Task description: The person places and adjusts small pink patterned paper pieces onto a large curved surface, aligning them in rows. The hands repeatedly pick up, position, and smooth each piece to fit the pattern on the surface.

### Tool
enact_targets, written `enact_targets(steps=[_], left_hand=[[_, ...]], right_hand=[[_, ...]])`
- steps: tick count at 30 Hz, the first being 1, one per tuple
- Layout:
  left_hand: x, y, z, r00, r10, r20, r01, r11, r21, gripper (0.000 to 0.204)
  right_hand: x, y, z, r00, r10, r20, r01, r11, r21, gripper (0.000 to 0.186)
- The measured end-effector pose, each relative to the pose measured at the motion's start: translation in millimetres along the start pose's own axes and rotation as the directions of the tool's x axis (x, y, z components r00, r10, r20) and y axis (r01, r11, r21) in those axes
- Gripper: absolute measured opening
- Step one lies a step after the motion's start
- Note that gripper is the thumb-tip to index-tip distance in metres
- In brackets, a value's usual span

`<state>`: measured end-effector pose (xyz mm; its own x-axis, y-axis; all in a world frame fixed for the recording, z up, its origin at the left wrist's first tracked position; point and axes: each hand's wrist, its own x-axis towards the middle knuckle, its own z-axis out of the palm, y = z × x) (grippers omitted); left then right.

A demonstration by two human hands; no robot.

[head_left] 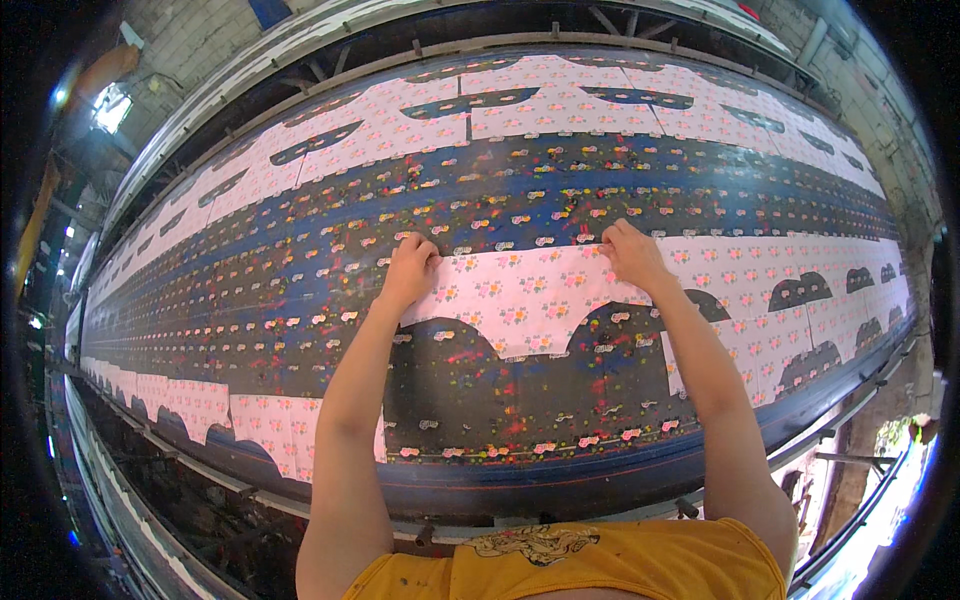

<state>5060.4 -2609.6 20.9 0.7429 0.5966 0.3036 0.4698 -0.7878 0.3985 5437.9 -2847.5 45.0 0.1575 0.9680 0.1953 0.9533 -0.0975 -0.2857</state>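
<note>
A pale pink cut fabric piece [525, 295] with small printed flowers lies stretched between my hands on a long dark table [460, 390]. Its far edge runs straight; its near edge curves in on both sides around a middle tab. At the far left corner, my left hand [412, 268] has its fingers closed in a pinch on the cloth. My right hand [635, 257] pinches the far edge toward the right, beside a row of similar pieces [740, 262]. Part of the right end of the piece is hidden under my right forearm.
More flowered pieces [560, 100] lie along the table's far side, and others [270, 425] along its near left edge. Repeated small prints and paint specks cover the dark surface. Rails [420, 52] run along the table, with a block wall [890, 130] beyond its right end.
</note>
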Motion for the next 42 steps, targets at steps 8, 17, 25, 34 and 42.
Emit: enact_targets(steps=[8, 17, 25, 34, 42], left_hand=[[9.9, -11.5, 8.4, 0.993, -0.050, 0.109, 0.034, 0.989, 0.144, 0.013], [2.3, 12.9, -1.6, 0.998, 0.045, 0.032, -0.049, 0.991, 0.121, 0.005], [-44.7, 37.3, -26.8, 0.988, 0.062, -0.144, -0.042, 0.990, 0.135, 0.014], [-126.4, 105.1, -119.5, 0.933, 0.249, -0.261, -0.177, 0.946, 0.272, 0.022], [-215.6, 157.4, -168.1, 0.905, 0.344, -0.251, -0.270, 0.919, 0.286, 0.025]], right_hand=[[10.8, 3.7, 4.5, 0.999, 0.022, 0.029, -0.022, 1.000, -0.015, 0.021], [3.9, -1.8, -0.9, 1.000, -0.006, 0.016, 0.007, 0.997, -0.073, 0.021], [-35.6, -30.6, -40.7, 0.990, -0.018, -0.138, 0.013, 0.999, -0.036, 0.019], [-134.0, -93.7, -122.9, 0.974, -0.064, -0.215, 0.073, 0.997, 0.032, 0.019], [-218.2, -163.6, -183.9, 1.000, 0.011, -0.006, -0.008, 0.945, 0.326, 0.018]])
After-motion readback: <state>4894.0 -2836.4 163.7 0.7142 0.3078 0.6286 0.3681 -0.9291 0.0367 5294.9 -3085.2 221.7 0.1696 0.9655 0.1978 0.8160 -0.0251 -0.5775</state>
